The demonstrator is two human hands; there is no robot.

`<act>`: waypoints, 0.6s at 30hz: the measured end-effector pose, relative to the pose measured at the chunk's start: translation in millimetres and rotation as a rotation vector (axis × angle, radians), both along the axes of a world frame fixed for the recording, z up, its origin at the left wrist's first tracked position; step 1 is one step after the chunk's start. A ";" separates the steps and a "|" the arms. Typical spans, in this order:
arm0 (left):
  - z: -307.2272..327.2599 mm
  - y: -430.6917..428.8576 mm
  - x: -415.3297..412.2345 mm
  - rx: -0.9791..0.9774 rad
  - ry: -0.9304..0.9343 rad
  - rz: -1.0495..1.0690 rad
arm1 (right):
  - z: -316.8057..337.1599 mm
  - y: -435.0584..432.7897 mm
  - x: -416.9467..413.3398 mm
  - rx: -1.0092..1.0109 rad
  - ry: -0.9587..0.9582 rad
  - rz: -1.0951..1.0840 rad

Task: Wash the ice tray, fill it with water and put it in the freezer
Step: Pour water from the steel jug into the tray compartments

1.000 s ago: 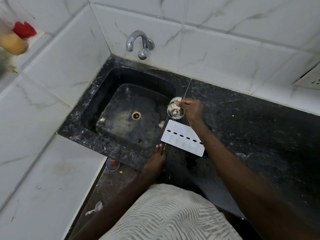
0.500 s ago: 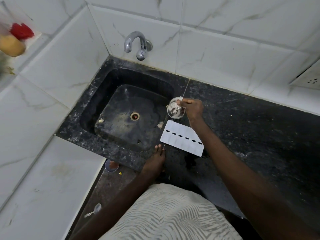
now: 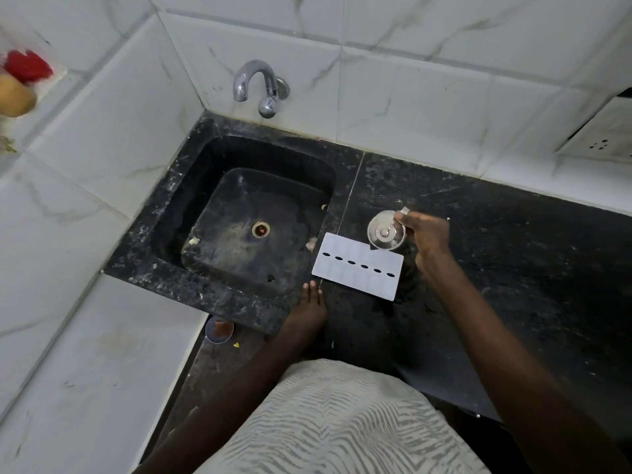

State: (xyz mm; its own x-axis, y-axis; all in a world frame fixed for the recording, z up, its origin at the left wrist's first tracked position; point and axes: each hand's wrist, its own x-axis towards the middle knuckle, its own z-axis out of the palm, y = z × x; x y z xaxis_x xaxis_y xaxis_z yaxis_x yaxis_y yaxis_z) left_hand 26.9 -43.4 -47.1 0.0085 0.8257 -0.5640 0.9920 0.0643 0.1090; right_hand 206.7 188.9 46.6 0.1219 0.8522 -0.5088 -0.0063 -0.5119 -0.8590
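The white ice tray [image 3: 355, 280] lies flat on the black counter [image 3: 513, 268], just right of the sink [image 3: 178, 213], with a row of dark oval holes along its middle. My right hand [image 3: 427, 234] holds a clear glass [image 3: 385, 230] by its rim, just above the tray's far right corner. My left hand [image 3: 307, 313] rests flat on the counter's front edge, fingertips close to the tray's near left corner, holding nothing. The sink basin looks dry, with bits of debris near the drain [image 3: 260, 229].
A chrome tap [image 3: 260, 87] sticks out of the tiled wall above the sink, with no water running. A small round cup [image 3: 219, 330] sits on the floor below the counter edge. Red and yellow objects [image 3: 20, 80] sit on a ledge at the upper left.
My right hand has carried the glass to the right, from over the sink's right edge to over the counter by the tray. The tray and my left hand have stayed put.
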 end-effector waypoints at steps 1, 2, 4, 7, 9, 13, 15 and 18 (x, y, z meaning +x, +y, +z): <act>-0.4 0.7 -0.5 0.001 0.008 -0.002 | -0.6 -3.1 7.6 0.019 -0.024 0.006; -0.4 1.4 -0.5 0.001 0.014 -0.005 | -0.1 -6.2 15.2 0.040 -0.041 0.015; -0.8 0.9 0.0 0.008 0.024 -0.015 | 1.3 -12.6 29.1 0.078 -0.065 0.036; 1.9 -1.3 1.3 0.021 0.037 -0.021 | 5.2 -23.5 44.4 0.135 -0.102 0.074; 2.3 -1.4 1.4 0.026 0.049 -0.017 | 6.4 -28.7 49.8 0.170 -0.135 0.093; 2.8 -0.3 5.1 0.030 0.070 -0.012 | 4.5 -35.3 58.1 0.191 -0.196 0.094; 2.9 -1.2 6.2 0.037 0.087 -0.017 | 2.6 -38.3 61.0 0.190 -0.222 0.091; 2.2 0.4 7.0 0.031 0.081 -0.011 | 3.3 -42.1 62.1 0.231 -0.242 0.104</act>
